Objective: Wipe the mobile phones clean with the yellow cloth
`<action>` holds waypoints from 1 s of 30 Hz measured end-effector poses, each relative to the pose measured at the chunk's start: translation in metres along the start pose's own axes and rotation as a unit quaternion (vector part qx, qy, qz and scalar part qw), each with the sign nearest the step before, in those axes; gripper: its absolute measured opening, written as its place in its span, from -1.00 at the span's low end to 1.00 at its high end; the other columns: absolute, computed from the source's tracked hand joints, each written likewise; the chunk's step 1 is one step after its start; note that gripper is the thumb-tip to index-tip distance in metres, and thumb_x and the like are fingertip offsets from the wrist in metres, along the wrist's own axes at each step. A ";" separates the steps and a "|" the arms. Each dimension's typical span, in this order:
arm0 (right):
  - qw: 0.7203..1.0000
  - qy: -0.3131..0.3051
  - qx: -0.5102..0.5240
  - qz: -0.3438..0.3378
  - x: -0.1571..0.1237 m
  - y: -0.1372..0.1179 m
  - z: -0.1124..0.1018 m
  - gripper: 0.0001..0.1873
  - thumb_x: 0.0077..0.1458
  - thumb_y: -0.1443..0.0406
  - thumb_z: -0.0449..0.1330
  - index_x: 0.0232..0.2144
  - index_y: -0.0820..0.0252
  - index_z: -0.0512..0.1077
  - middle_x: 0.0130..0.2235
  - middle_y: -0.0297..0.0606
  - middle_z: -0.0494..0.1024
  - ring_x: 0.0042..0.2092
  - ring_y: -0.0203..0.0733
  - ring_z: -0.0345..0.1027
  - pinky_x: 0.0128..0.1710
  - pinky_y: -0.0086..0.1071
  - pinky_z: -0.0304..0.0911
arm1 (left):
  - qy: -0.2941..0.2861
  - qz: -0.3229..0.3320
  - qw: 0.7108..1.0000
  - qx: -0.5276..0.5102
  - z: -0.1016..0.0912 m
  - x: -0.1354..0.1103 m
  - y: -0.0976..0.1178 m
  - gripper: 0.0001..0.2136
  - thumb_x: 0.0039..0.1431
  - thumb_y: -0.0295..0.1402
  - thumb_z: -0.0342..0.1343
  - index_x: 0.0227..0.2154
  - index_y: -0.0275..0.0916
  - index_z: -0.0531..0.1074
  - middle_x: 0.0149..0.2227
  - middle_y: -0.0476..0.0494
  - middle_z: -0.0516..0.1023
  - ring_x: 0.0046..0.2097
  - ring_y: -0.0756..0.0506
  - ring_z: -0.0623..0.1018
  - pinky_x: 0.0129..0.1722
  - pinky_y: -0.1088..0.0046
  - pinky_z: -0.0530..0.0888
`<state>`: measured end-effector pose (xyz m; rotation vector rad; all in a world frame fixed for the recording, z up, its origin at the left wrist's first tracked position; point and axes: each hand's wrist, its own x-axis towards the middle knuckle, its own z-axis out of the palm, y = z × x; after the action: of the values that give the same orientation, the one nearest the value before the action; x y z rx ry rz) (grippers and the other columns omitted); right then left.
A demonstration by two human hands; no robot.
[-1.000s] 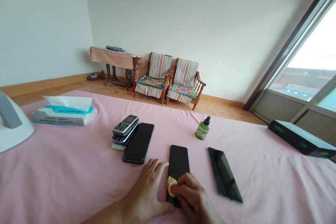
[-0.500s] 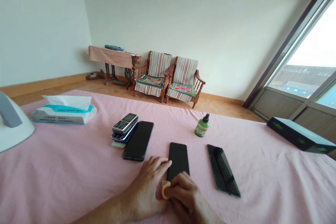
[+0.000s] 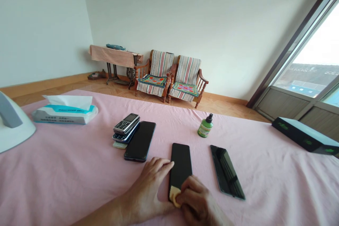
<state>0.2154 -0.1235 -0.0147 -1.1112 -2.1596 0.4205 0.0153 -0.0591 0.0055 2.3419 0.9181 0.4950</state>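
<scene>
A black smartphone lies flat on the pink tablecloth in front of me. My left hand steadies it, fingertips against its left edge and the thumb stretched toward its near end. Pinched in my right hand is a small yellow cloth, pressed on the lower part of the screen. To the right lies a second smartphone with a glossy, reflecting screen. On the left a third smartphone rests beside a stack of keypad phones. A green spray bottle stands beyond them.
A tissue pack and part of a white and grey object are at the left. A black box sits at the right edge of the pink tablecloth. Two wooden chairs stand behind.
My right hand has moved the cloth slightly to the right across the phone's near end. My left hand stays at the phone's edge. The view has shifted slightly.
</scene>
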 end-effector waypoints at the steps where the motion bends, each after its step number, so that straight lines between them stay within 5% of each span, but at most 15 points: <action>1: 1.000 0.010 -0.004 0.002 -0.004 0.003 -0.001 -0.66 -0.17 0.59 0.04 -0.41 0.12 0.43 -0.37 -0.27 0.40 -0.32 -0.26 0.32 -0.36 -0.47 0.24 | -0.004 -0.004 1.000 0.001 0.000 0.000 0.000 -0.21 -0.21 -0.11 0.36 0.14 -0.14 0.24 0.11 -0.20 0.30 0.11 -0.27 0.26 0.16 0.14 0.18; 12: 0.992 0.078 -0.013 0.095 -0.041 0.028 -0.023 -0.83 0.13 0.40 0.01 -0.35 0.10 0.38 -0.35 -0.25 0.36 -0.43 -0.32 0.31 -0.48 -0.52 0.22 | -0.018 -0.018 1.000 -0.005 -0.005 -0.001 0.007 -0.23 -0.20 -0.19 0.35 0.14 -0.12 0.23 0.13 -0.18 0.28 0.13 -0.29 0.24 0.17 0.10 0.15; 21: 1.000 0.008 0.005 0.008 -0.005 0.002 0.005 -0.75 0.08 0.51 0.02 -0.35 0.12 0.41 -0.33 -0.25 0.38 -0.32 -0.29 0.33 -0.35 -0.48 0.24 | 0.005 -0.010 1.000 0.016 0.006 0.000 -0.004 -0.17 -0.20 -0.21 0.36 0.18 -0.21 0.16 0.13 -0.21 0.28 0.12 -0.26 0.24 0.18 0.14 0.13; 30: 0.991 0.080 0.005 0.103 0.031 0.029 -0.002 -0.74 0.15 0.51 -0.02 -0.35 0.17 0.42 -0.31 -0.23 0.36 -0.26 -0.22 0.29 -0.26 -0.39 0.23 | -0.004 -0.004 1.000 0.001 0.001 -0.001 -0.001 -0.21 -0.17 -0.07 0.33 0.15 -0.17 0.20 0.09 -0.19 0.31 0.10 -0.27 0.27 0.18 0.10 0.13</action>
<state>0.2208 -0.0816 -0.0165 -1.3226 -1.9098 0.4178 0.0148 -0.0598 0.0040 2.3394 0.9248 0.4822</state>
